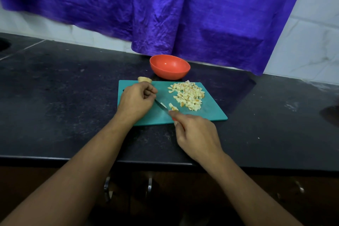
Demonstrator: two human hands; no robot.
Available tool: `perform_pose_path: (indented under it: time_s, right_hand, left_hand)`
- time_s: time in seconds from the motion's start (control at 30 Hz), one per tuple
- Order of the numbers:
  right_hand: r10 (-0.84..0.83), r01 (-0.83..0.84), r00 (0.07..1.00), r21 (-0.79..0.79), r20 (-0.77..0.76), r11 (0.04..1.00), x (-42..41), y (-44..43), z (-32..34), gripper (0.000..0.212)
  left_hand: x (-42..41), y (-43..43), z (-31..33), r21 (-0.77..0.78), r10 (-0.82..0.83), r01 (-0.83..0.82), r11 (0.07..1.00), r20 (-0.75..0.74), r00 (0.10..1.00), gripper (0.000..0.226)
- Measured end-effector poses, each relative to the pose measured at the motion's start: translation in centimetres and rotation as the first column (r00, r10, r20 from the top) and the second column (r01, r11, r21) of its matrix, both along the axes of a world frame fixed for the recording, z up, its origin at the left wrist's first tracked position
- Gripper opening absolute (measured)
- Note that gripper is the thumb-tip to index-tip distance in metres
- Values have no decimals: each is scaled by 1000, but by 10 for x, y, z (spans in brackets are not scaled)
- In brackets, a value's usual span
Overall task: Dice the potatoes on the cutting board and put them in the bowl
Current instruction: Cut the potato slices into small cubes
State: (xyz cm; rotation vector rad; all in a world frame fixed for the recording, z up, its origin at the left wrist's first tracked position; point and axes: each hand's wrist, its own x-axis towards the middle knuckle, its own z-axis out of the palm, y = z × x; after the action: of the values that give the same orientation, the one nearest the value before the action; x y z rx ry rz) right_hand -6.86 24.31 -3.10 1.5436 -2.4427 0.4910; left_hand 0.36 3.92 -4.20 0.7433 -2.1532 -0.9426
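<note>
- The pale diced potato pieces (189, 95) lie in a loose heap on the right half of the teal rectangular plastic cutting board (207, 112); none are in the bowl.
- A few more dice (173, 107) sit apart from the heap, just beside the knife blade near the board's front edge.
- One uncut tan potato chunk (145, 79) rests at the board's far left edge, just beyond your left hand.
- Your right hand (196, 134) grasps the handle of a small steel-bladed knife (161, 106), whose blade slants across the board toward your left hand.
- Your left hand (137, 99) is over the left part of the board with its fingers curled in; whether it grasps a piece I cannot tell.
- The round orange-red plastic bowl (170, 75) stands upright on the black stone desk (64, 88), just behind the board's far edge.
- A crumpled purple cloth (165, 5) hangs behind the desk over a white tiled wall (311, 33).
</note>
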Motion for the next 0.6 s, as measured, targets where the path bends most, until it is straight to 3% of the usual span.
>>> perform_pose_path:
  time_s: [0.17, 0.27, 0.37, 0.5, 0.6]
  right_hand:
    - [-83, 86, 994, 36, -72, 996, -30, -1, 5, 44]
    - [-175, 177, 984, -58, 45, 982, -44, 2, 2, 41]
    - [-147, 163, 983, -164, 110, 973, -42, 5, -3, 41]
    - [-126, 142, 987, -172, 101, 975, -45, 6, -6, 41]
    - [-111, 129, 988, -172, 110, 977, -46, 5, -8, 40]
  left_hand:
    - [0, 1, 1, -13, 1, -1, 1000, 8, 1000, 14]
    - [1, 0, 1, 7, 8, -8, 1000, -10, 1000, 14]
    - [1, -3, 1, 135, 22, -6, 991, -120, 993, 17]
    - [5, -6, 6, 337, 99, 7, 942, -296, 950, 29]
    - [12, -8, 7, 341, 144, -31, 940, -313, 939, 32]
